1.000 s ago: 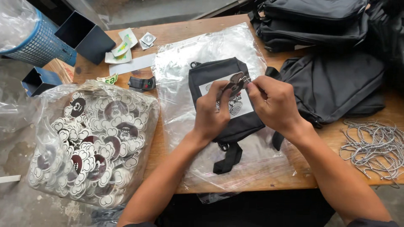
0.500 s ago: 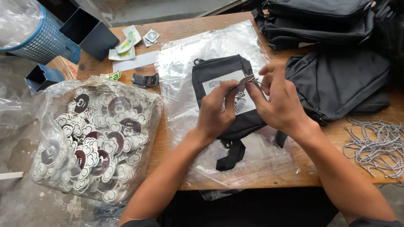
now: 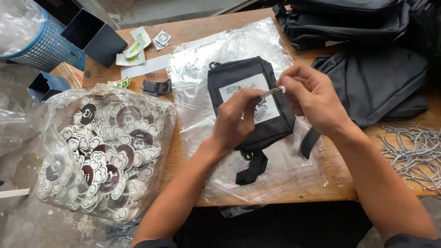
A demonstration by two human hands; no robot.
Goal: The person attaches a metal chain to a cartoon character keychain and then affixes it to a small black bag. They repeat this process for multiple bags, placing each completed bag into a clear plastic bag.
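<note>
A small black pouch (image 3: 239,78) with a white printed patch lies on a clear plastic sheet (image 3: 202,69) on the wooden table (image 3: 193,32). Above it, my left hand (image 3: 236,119) and my right hand (image 3: 312,98) both pinch a thin silvery piece (image 3: 272,91) stretched between their fingertips. Its exact kind is too small to tell. The pouch's black strap (image 3: 250,167) trails toward the table's near edge.
A clear bag of round black-and-white tags (image 3: 98,151) sits at the left. Several black bags (image 3: 363,27) are piled at the back right, with grey cords (image 3: 413,151) at the right edge. A blue basket (image 3: 32,43), dark open boxes (image 3: 94,36) and stickers (image 3: 133,46) stand at the back left.
The view has shifted slightly. My hands have drawn a little apart, and the silvery piece now stretches between their fingertips over the pouch.
</note>
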